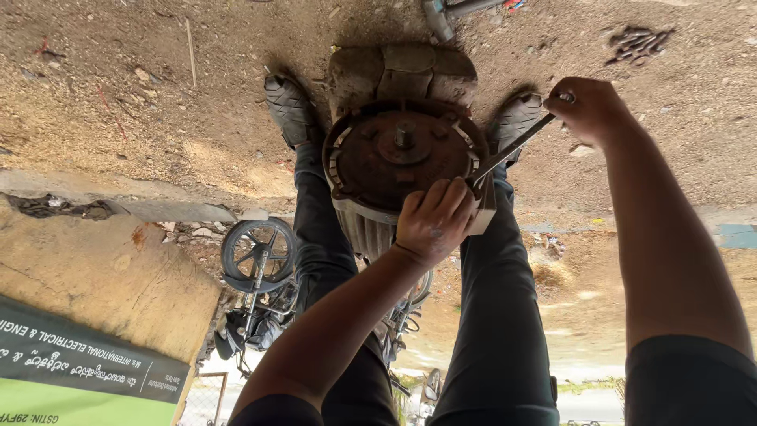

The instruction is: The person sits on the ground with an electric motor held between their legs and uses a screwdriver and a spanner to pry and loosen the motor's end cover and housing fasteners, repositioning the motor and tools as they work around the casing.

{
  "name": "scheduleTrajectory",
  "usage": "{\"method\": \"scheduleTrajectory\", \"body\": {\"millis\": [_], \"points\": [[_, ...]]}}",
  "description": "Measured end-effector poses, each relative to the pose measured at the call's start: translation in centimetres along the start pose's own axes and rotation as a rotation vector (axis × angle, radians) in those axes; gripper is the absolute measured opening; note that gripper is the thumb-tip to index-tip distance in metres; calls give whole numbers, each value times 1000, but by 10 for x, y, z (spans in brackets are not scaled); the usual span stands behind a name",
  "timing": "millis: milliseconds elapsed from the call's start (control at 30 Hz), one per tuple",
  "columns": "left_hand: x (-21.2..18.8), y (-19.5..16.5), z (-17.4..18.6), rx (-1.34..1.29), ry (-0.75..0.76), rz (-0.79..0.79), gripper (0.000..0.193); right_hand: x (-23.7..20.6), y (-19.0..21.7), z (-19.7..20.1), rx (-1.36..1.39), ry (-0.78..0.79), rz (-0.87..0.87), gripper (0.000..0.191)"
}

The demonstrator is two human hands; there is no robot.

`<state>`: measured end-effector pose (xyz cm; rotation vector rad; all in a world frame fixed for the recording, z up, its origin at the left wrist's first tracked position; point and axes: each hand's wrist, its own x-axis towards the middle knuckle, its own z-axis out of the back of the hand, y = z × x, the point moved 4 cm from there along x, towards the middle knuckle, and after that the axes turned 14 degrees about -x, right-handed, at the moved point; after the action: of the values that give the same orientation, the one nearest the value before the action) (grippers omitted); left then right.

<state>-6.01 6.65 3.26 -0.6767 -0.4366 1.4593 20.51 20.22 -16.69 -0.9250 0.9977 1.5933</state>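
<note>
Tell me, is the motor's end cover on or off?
Off: the motor's rusty inner plate and centre shaft lie exposed.

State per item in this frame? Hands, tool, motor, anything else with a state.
left hand: pressed on the rim of the motor's end face, fingers curled.
right hand: closed around the wrench handle.
wrench: held, slanted, its far end at the motor rim.
electric motor: rusty, end face uncovered, bare shaft stub showing, standing between the person's shoes.
hammer: lying loose on the dirt, untouched.
bolts: piled loose on the ground.
</note>
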Motion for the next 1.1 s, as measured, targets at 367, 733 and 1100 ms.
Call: {"method": "scheduleTrajectory", "body": {"millis": [367, 733, 1100], "points": [[-6, 2, -8, 7, 35, 1, 24, -61, -29, 9, -32, -77, -167, 34], [-4, 2, -13, 45, 58, 29, 26, -173, -42, 25, -193, -453, -77, 33], [-6, 2, -14, 46, 36, 9, 32, -215, -32, 23, -199, -667, 3, 31]]}}
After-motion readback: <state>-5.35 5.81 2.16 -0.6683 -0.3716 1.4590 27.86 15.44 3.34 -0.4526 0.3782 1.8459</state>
